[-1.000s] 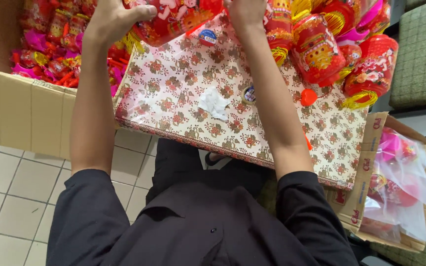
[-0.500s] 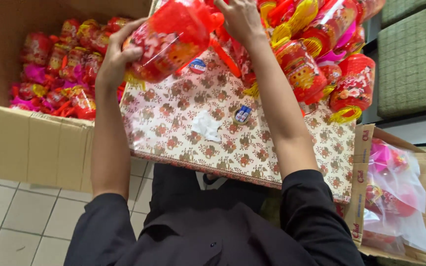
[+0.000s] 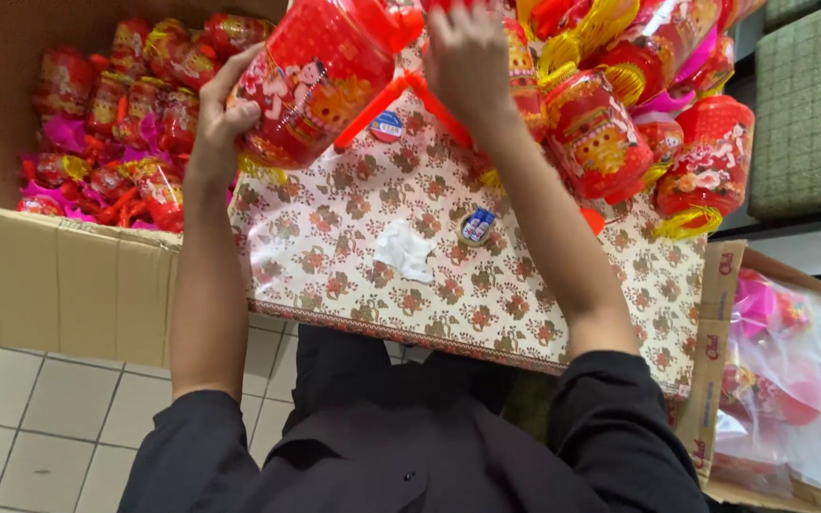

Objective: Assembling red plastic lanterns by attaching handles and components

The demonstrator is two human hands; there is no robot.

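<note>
— What do the boxes hold?

— At nine o'clock we see a cardboard box (image 3: pixel 59 285) heaped with small red lanterns (image 3: pixel 116 123) in crinkly clear wrap, with pink and yellow tassels. At four o'clock a second carton (image 3: pixel 715 313) holds a clear plastic bag (image 3: pixel 791 380) of pink things.

— And what are we holding?

— A round, glossy red lantern (image 3: pixel 311 81), tilted at twelve o'clock above the floral-papered surface (image 3: pixel 353 256). Our left hand (image 3: pixel 216 119) is clamped on its lower end; our right hand (image 3: pixel 467 62) is closed at its red handle. More lanterns (image 3: pixel 639 114) crowd at one o'clock.
</note>
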